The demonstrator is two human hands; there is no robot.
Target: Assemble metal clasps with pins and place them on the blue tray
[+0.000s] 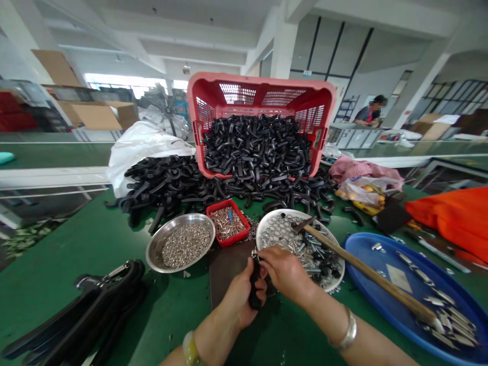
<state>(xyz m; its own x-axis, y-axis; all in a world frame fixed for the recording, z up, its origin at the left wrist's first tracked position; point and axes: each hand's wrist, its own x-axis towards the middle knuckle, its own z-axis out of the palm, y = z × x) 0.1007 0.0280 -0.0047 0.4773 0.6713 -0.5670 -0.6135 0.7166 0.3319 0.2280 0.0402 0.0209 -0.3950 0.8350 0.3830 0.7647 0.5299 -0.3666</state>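
Note:
A black curved handle [254,287] stands roughly upright in my left hand [238,295], whose fingers are wrapped round it. At its top end shows a small shiny metal part [254,252]. My right hand [284,269] is closed at that end, its fingertips pinching on or beside the metal part; exactly what they grip is partly hidden. Beneath both hands lies a dark flat plate [221,274]. Ahead of them are a steel bowl [152,254] of small metal pins, a red tray [244,235] of longer pins, and a white dish [263,223] with rings, screws and black caps.
A hammer [366,269] lies across the white dish and a blue tray [354,244] with metal pieces. Behind, a tipped red basket [263,81] spills black handles. Long black tool parts [110,300] lie left; orange cloth [453,218] right. A person [369,113] sits far back.

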